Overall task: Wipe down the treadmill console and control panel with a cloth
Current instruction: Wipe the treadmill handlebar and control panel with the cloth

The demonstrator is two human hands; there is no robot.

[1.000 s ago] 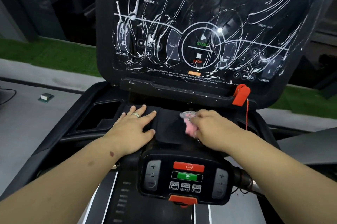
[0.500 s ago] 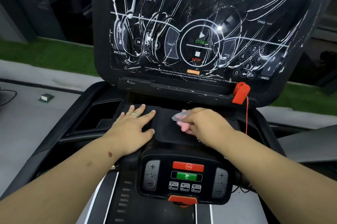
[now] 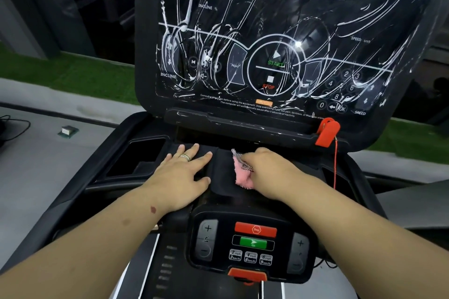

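Head view: right hand [image 3: 272,172] is curling its fingers round a bunched pink cloth [image 3: 243,173] w/ a grey patterned edge, pressing it onto the black shelf [image 3: 221,177] btwn the upright console screen [image 3: 279,38] and the lower control panel [image 3: 252,245]. Left hand [image 3: 182,174] is lying flat, fingers straight and spread, holding nothing, bracing on the same shelf just beside the cloth; a ring [image 3: 185,157] is showing on one finger.

The cloth is sitting on the shelf's middle, touching it, well apart from the lower buttons. The screen is carrying white smeary streaks all over, so prob. the biggest part of the job is remaining; that's a judgement from the streaks only.

Doing this step well, imo: keep the cloth flattened more instead of wadded, so more surface is contacting the plastic; work in overlapping passes fwd-to-back, then out toward the dark side recess [image 3: 141,155]. Left hand is bracing fine but is covering a patch that'll need a pass too. Watch the red safety clip [image 3: 328,132] and its cord [image 3: 335,165] near the right wrist, as a snag seems possible. On the control panel, go light over the red stop button [image 3: 255,229] and green go button [image 3: 253,242], to avoid triggering the belt.
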